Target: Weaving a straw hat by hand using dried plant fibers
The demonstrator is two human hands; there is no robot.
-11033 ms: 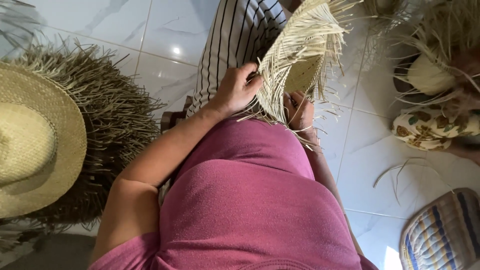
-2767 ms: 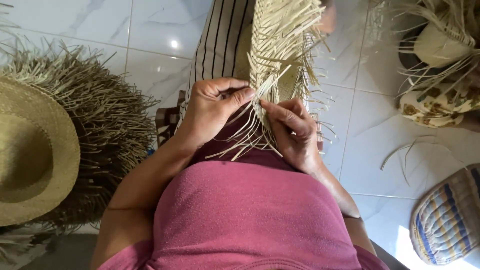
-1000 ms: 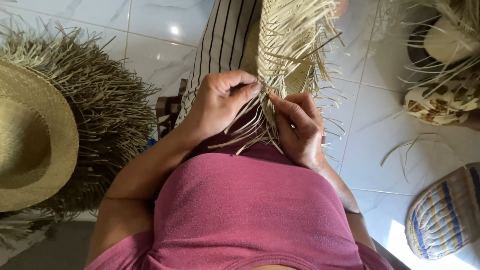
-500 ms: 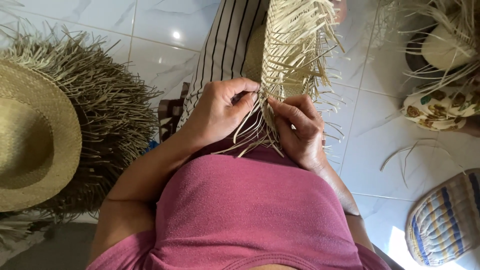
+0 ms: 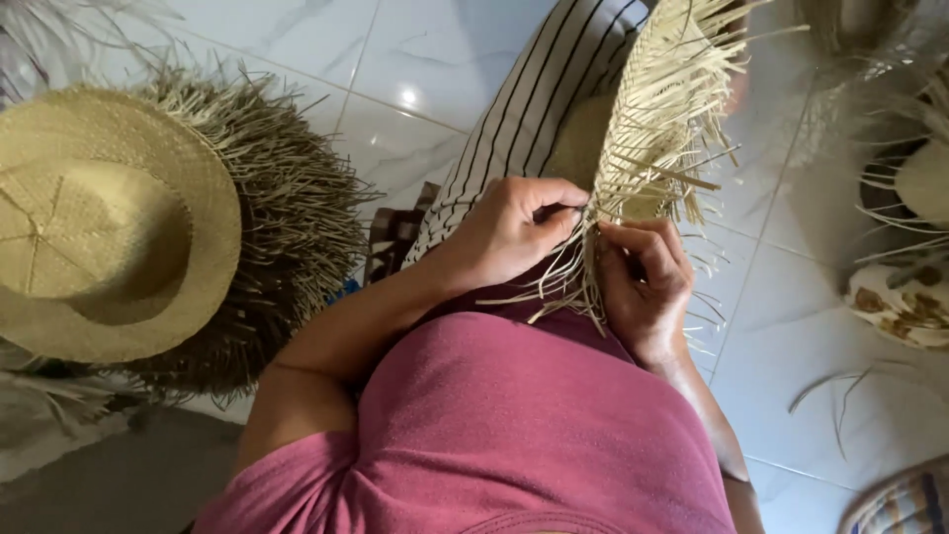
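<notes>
An unfinished straw hat (image 5: 657, 119) with long loose fibres stands on edge over my striped lap (image 5: 539, 94). My left hand (image 5: 509, 232) pinches straw strands at the hat's lower edge between thumb and fingers. My right hand (image 5: 643, 287) grips the neighbouring strands just beside it, fingers curled. The two hands almost touch. Loose pale strands (image 5: 559, 292) hang down between them onto my pink shirt.
A finished straw hat (image 5: 104, 222) rests on a pile of frayed hats (image 5: 287, 218) at the left. More straw work (image 5: 909, 188) lies on the white tiled floor at the right, with stray strands (image 5: 840, 391) and a striped woven piece (image 5: 905, 504) at the bottom right.
Both hands stay on the hat's lower edge, fingers shifting slightly among the strands. The hat has tilted a little; earlier it lay further from my body with only the left hand on it.
</notes>
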